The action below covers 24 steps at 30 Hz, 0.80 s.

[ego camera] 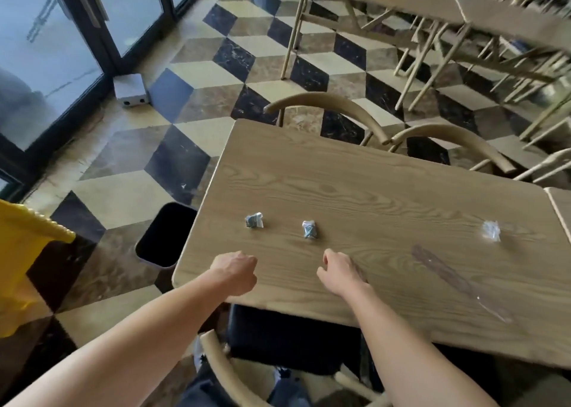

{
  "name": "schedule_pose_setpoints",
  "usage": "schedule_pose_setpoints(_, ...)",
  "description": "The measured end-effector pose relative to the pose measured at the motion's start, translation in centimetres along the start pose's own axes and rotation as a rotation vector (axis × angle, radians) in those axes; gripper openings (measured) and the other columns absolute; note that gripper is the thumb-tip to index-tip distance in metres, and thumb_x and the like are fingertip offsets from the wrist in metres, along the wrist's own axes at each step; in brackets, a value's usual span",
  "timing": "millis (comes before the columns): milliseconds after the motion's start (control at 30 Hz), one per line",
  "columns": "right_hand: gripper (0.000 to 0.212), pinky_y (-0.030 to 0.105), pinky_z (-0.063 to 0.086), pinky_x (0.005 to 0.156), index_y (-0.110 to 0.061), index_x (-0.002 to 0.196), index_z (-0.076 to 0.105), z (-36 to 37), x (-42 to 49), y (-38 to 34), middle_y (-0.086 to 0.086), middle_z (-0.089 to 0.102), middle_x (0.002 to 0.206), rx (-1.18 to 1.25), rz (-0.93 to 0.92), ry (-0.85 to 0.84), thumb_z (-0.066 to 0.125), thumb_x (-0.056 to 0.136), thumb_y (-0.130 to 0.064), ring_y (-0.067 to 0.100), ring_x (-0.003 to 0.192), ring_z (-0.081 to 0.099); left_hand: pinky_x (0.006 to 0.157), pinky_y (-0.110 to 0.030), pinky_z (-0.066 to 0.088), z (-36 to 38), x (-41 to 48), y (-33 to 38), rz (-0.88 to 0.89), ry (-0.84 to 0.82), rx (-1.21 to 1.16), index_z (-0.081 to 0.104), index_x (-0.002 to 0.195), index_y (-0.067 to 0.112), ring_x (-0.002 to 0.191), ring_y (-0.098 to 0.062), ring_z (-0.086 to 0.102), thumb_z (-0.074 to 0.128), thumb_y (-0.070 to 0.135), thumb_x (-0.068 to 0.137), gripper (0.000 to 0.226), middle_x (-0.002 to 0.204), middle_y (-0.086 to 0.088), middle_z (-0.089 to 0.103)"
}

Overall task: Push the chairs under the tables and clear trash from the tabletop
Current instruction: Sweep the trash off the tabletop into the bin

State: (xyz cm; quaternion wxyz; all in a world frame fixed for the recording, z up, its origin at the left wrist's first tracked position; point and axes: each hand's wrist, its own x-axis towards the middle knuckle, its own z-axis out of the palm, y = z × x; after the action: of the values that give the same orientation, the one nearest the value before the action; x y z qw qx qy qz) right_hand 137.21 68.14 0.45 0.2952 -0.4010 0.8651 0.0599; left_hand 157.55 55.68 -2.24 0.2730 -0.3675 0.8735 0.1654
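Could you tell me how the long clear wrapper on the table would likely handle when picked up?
The long clear wrapper looks thin and see-through, so it is probably floppy and very light. It lies flat on the table, so pinching up its edge may be fiddly.

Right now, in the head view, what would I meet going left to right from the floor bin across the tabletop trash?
Black waste bin on the floor → crumpled blue-and-white wrapper → second crumpled blue-and-white wrapper → crumpled clear plastic wad. The long clear plastic strip overlaps that last stretch, so it is left unplaced.
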Motion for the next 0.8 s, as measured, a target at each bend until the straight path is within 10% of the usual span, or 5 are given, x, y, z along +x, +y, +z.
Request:
schedule_pose_setpoints(567, 0.035, 0.038, 0.046, 0.094, -0.020, 0.132, 0.049, -0.1, 3.3, -6.0, 0.004, 0.053, 0.136, 0.010, 0.016, -0.001, 0.048, 0.101, -0.035, 0.030, 0.120, 0.056, 0.063, -0.033, 0.040, -4.1, 6.0, -4.3, 0.088, 0.009, 0.022, 0.055, 0.099, 0.018, 0.080, -0.022, 0.056, 0.047, 0.024, 0.098, 0.010, 0.095, -0.002, 0.056)
schedule_pose_setpoints(800, 0.029, 0.036, 0.046, 0.081, -0.022, 0.124, 0.051, 0.1, 10.1, -5.0, 0.005, 0.047, 0.123, 0.062, 0.011, 0.084, 0.051, 0.095, -0.019, 0.031, 0.114, 0.054, 0.073, -0.037, 0.048, -4.2, 10.2, -3.6, 0.116, 0.115, -0.063, 0.051, 0.127, 0.024, 0.111, -0.029, 0.057, 0.056, 0.027, 0.094, 0.033, 0.122, -0.005, 0.053)
